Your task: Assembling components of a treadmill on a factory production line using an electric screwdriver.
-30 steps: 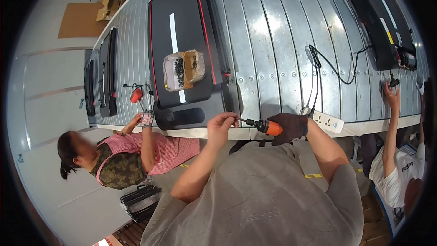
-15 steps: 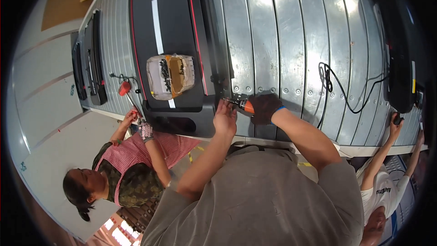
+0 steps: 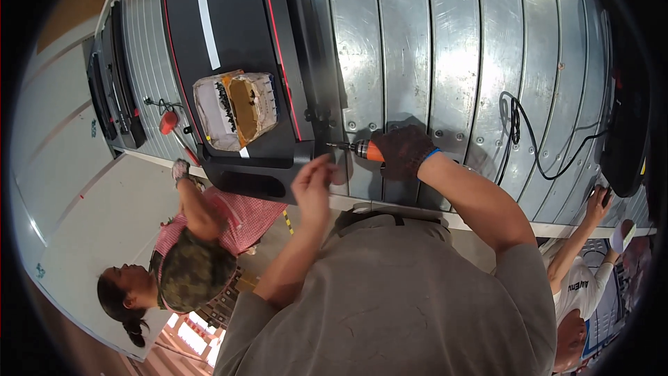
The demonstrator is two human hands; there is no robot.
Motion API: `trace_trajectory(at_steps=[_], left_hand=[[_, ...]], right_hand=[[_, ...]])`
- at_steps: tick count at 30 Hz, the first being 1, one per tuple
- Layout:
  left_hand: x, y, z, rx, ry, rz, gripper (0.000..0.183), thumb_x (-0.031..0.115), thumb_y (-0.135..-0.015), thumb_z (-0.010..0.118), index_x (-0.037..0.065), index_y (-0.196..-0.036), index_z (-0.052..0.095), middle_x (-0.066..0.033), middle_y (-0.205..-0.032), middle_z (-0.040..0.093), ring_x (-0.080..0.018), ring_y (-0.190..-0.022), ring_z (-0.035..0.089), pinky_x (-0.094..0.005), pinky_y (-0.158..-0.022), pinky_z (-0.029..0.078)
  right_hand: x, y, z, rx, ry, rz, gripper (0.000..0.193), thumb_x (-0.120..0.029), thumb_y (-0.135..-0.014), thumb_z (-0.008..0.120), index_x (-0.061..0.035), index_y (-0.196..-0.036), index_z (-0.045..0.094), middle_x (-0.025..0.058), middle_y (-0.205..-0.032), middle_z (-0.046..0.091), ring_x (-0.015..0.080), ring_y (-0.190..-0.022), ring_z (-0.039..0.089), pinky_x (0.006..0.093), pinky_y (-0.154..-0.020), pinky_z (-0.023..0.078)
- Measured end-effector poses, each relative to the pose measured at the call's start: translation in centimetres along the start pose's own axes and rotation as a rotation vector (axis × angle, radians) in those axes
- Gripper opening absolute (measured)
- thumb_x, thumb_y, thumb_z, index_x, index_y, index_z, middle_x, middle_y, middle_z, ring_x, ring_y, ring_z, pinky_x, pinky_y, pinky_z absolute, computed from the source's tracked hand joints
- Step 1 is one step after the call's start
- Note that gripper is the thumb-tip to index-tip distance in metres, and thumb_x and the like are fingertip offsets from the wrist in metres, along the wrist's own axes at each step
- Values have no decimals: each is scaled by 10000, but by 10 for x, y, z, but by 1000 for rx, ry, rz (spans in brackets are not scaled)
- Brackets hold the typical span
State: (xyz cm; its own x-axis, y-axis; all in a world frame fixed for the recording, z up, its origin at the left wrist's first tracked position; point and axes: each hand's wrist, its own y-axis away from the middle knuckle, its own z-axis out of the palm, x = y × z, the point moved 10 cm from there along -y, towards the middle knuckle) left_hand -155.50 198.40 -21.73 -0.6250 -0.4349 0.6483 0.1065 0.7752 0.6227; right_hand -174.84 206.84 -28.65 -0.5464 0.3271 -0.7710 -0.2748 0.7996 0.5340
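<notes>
My right hand (image 3: 403,153), in a dark knitted glove, grips an orange and black power screwdriver (image 3: 374,151). Its bit points left toward the side of a long black treadmill deck (image 3: 250,35) with red edge lines, and the tip is apart from my other hand. Bare and slightly blurred, my left hand (image 3: 313,184) is raised by the near right corner of the deck. Its thumb and fingers are drawn together; whether something small is between them is hidden. An open cardboard box (image 3: 259,115) with small black screws in one half rests on the deck.
Metal slats (image 3: 452,63) form the work surface. A black cable (image 3: 518,122) lies coiled on the right, near another black machine part (image 3: 623,146). A red-headed mallet (image 3: 168,122) lies left of the deck. One co-worker stands left, another at far right, hands at the edge.
My left hand has come away from the screwdriver's tip, moving left and toward me. The right hand still holds the screwdriver. The whole view has shifted, and the left co-worker's hand has left the mallet.
</notes>
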Motion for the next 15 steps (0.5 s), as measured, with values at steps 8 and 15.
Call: trace_trajectory(at_steps=[8, 15], left_hand=[[98, -43, 4, 417, -895, 918, 115, -31, -935, 584, 4, -1043, 601, -169, -949, 641, -388, -872, 628, -450, -749, 516], [93, -49, -5, 404, -838, 821, 116, 18, -983, 547, 30, -1076, 614, -159, -983, 659, -401, -928, 650, -452, -795, 528]], right_hand=[[0, -11, -2, 31, 6, -34, 437, -257, -778, 714, -75, -1170, 654, 192, -921, 737, 382, -898, 729, 517, -812, 557], [-12, -22, -13, -12, 143, -31, 384, -214, -804, 690, -83, -1162, 647, 183, -926, 753, 387, -901, 740, 495, -807, 574]])
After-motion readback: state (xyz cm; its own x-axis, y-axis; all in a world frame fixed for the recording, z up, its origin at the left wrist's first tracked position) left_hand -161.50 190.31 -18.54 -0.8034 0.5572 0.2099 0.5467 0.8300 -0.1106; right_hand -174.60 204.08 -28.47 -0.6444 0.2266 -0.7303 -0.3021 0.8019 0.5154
